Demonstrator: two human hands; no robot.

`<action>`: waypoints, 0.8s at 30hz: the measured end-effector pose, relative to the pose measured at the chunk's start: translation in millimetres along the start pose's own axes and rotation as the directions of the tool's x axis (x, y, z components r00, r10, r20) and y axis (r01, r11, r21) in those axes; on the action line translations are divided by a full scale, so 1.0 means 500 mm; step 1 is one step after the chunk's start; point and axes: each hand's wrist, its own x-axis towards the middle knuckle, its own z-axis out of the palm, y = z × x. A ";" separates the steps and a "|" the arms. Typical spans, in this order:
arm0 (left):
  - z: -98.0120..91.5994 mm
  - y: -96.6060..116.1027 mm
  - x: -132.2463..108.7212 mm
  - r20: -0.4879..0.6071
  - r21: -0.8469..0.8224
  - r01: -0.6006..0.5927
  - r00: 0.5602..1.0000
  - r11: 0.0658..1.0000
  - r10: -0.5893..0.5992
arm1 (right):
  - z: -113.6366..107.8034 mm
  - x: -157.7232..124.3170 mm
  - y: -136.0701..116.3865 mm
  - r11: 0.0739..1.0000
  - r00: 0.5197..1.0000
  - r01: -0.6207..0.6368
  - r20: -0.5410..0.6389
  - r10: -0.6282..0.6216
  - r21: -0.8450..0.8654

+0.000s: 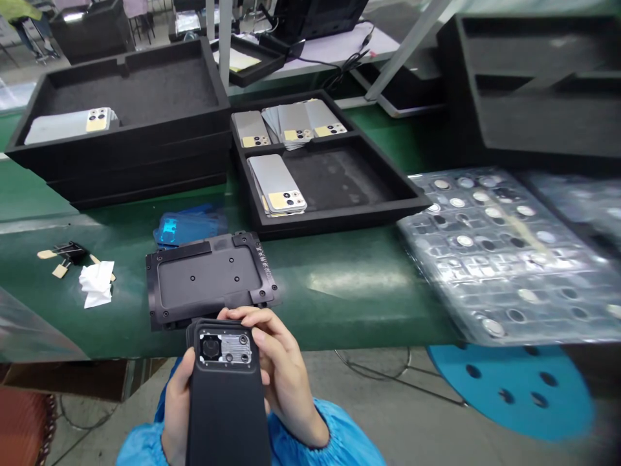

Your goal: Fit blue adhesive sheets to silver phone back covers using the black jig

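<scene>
The black phone back covers (226, 411), stacked, sit between the left hand (178, 398) and the right hand (281, 366). The top one is matte with rounded corners; its silvery camera panel (228, 348), with dark lens openings, lies beside the right hand's fingertips. Another edge shows beneath, near the left thumb.
</scene>
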 end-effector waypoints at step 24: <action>-0.012 0.014 0.011 0.201 -0.146 0.222 0.961 0.964 -0.191 | -0.002 -0.009 -0.006 0.996 0.998 0.061 0.020 -0.060 -0.064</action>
